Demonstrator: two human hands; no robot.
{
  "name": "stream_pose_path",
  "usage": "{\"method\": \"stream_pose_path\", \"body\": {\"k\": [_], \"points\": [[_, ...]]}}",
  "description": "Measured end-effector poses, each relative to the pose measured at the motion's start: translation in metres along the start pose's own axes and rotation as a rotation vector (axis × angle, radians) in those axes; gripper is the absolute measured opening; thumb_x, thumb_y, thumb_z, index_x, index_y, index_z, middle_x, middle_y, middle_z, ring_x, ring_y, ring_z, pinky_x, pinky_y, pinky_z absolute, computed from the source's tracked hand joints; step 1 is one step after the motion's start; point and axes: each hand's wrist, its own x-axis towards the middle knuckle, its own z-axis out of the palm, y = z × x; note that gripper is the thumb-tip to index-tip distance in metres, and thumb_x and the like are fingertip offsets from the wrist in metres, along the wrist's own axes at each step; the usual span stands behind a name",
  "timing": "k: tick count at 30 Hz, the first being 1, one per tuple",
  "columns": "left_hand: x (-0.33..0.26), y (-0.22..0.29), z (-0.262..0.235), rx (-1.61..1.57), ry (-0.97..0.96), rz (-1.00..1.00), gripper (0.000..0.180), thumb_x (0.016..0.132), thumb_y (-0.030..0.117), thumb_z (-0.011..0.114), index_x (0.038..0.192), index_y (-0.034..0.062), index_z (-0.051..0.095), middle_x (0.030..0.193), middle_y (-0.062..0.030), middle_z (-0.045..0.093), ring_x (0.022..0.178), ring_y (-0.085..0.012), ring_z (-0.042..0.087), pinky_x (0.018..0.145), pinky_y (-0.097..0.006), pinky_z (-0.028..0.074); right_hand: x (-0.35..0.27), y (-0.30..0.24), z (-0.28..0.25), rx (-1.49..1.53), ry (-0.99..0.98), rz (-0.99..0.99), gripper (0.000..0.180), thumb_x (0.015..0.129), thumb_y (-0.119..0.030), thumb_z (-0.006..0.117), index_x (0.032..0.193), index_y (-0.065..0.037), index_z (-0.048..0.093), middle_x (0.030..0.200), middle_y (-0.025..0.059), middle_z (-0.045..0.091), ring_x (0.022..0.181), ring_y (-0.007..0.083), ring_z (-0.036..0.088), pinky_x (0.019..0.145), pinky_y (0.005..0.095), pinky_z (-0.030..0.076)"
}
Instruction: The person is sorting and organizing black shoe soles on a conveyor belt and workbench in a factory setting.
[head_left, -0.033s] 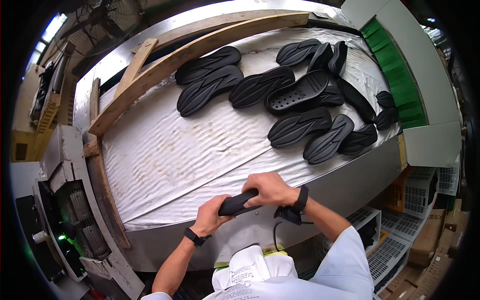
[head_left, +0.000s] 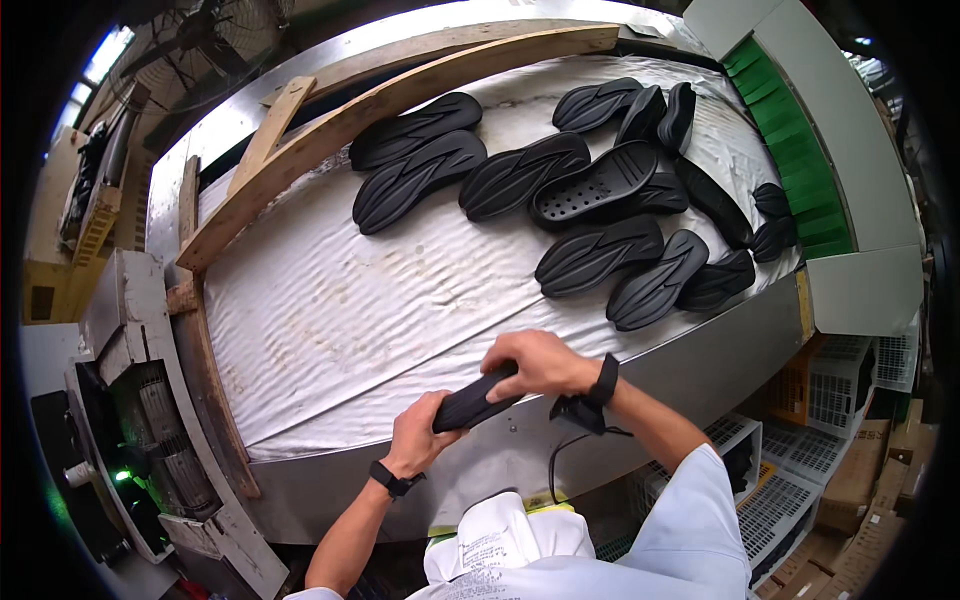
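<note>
The person wears a white shirt (head_left: 590, 582) with small lines of dark print on its front. To the right of the shirt's front, its loose right sleeve (head_left: 690, 530) ends near the elbow; to the left, only an edge of the left sleeve (head_left: 318, 593) shows. Just above the shirt's front bulges white cloth (head_left: 505, 530) with dark print and yellow-green edging (head_left: 556, 507). Farther above the shirt, the bare left hand (head_left: 413, 437) has a black wristband (head_left: 396, 480), and the bare right hand (head_left: 540, 364) a black strap (head_left: 603, 382) beside a dark boxy piece (head_left: 577, 413). A thin black cable (head_left: 552, 468) curves between that piece and the shirt.
</note>
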Motion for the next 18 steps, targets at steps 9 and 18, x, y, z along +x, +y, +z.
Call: {"method": "stream_pose_path", "body": {"k": [9,18], "points": [[-0.051,0.002,0.005,-0.322,0.46,-0.376,0.047,0.075,0.016,0.087,0.109,-0.0043,0.062,0.094,-0.0127,0.072,0.085,-0.0166,0.066,0.079,-0.031,0.053,0.158,0.124,-0.165,-1.075,0.527,0.28,0.065,0.09,-0.007,0.058,0.152,-0.018,0.039,0.157,0.0105,0.038,0.146,0.0361,0.033,0.112,0.0673,0.029],[-0.06,0.009,0.044,-0.501,0.576,-0.453,0.051,0.077,0.018,0.087,0.116,-0.0041,0.063,0.1,-0.0114,0.074,0.088,-0.0143,0.068,0.081,-0.031,0.055,0.185,0.129,-0.188,-1.247,0.311,0.195,0.044,0.081,-0.014,0.067,0.124,-0.012,0.057,0.12,0.0111,0.06,0.12,0.0316,0.056,0.104,0.0652,0.035]]}}
